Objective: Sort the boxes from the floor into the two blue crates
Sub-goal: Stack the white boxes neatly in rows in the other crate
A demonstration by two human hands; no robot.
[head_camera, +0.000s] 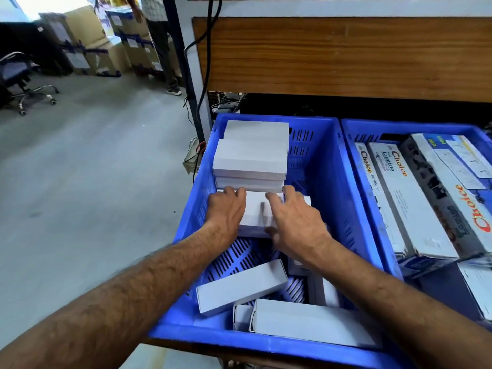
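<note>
Forearms: both reach in from 6 o'clock over the near rim of the left crate, converging on one white box.
Held box: plain white, lying flat mid-crate, its far edge just beside the stack at its 12 o'clock; it seems to sit raised above the slotted floor, though what bears it I cannot tell.
Left hand: covers the box's left end, fingers curled over the far edge, gripping it.
Right hand: lies on the box's right part, fingers spread and bent over the top, thumb hooked on the near edge; it grips too. A hand at each end likely keeps the box square while it is slid up to the stack.
Stack: white boxes piled flat at 12 o'clock against the crate's far left corner, edges roughly aligned, probably to save room.
Loose boxes: several white ones at 6 o'clock in the same crate, lying at odd angles, one tilted against the left wall; they look dropped in and not yet tidied.
Right crate: at 3 o'clock, touching the left one, filled with long printed "Choice" boxes leaning side by side. So plain goes left, printed goes right, by my reading.
Shelf: a wooden board at 12 o'clock above both crates.
Floor: grey, at 9 o'clock; no boxes to sort show on the visible part.
Background: an office chair, cartons and a standing person at 10 to 11 o'clock, well apart.
</note>
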